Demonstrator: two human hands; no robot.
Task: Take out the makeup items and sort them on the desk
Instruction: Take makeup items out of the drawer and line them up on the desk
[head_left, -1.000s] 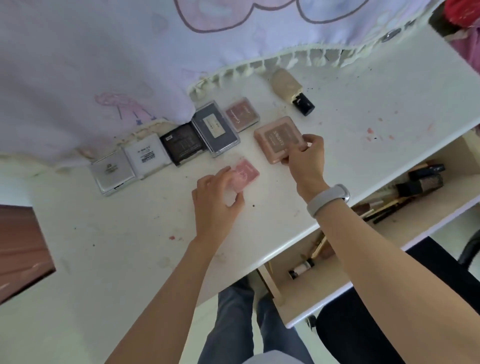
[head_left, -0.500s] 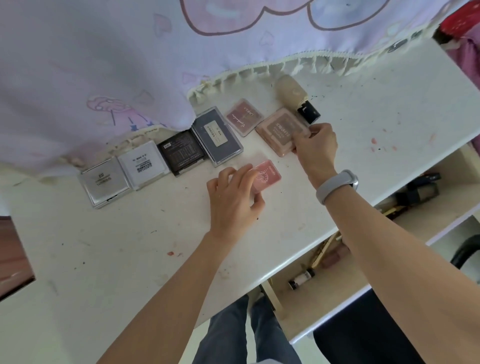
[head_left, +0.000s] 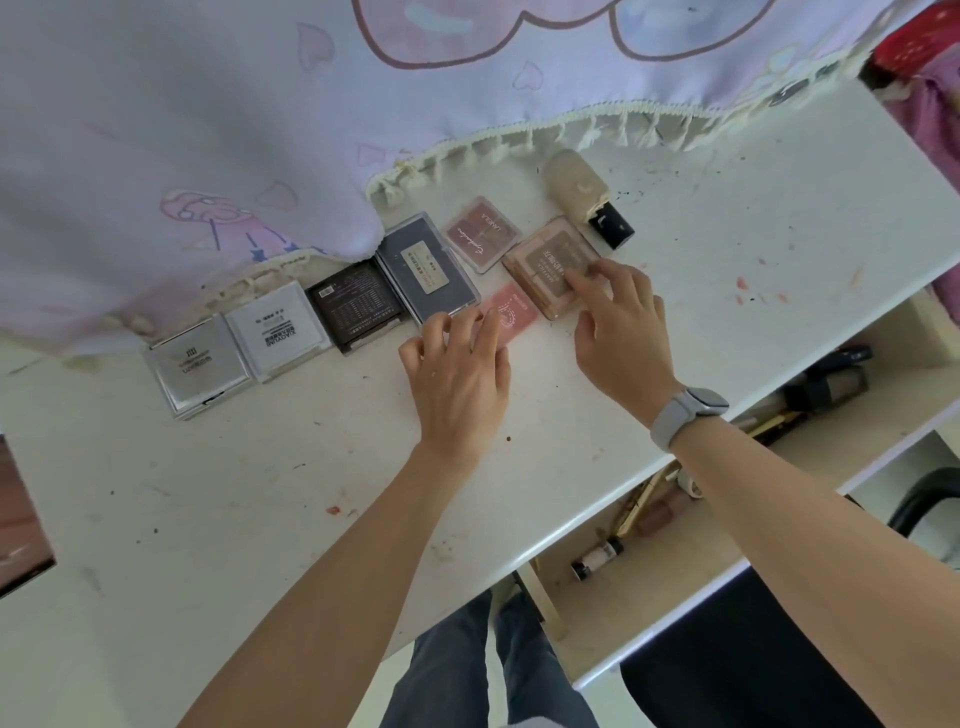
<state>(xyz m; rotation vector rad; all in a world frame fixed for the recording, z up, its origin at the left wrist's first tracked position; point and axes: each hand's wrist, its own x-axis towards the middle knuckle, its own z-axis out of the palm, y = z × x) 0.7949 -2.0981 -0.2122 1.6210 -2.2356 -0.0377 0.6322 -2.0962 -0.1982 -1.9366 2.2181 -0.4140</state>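
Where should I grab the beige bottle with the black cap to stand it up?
Grip the beige bottle round its wide body, coming from above. It lies on its side on the desk, black cap pointing toward the desk's near edge, and its upper side is free.

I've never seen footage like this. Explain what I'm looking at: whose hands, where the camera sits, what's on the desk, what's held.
No machine here: a person films from a head-worn camera looking down at their own arms. On the white desk lies a row of flat makeup cases, from a silver compact to a dark grey palette. The left hand rests its fingers on a small pink case. The right hand presses fingertips on a tan palette. Neither is lifted. A beige bottle lies behind them. The open drawer holds more items.
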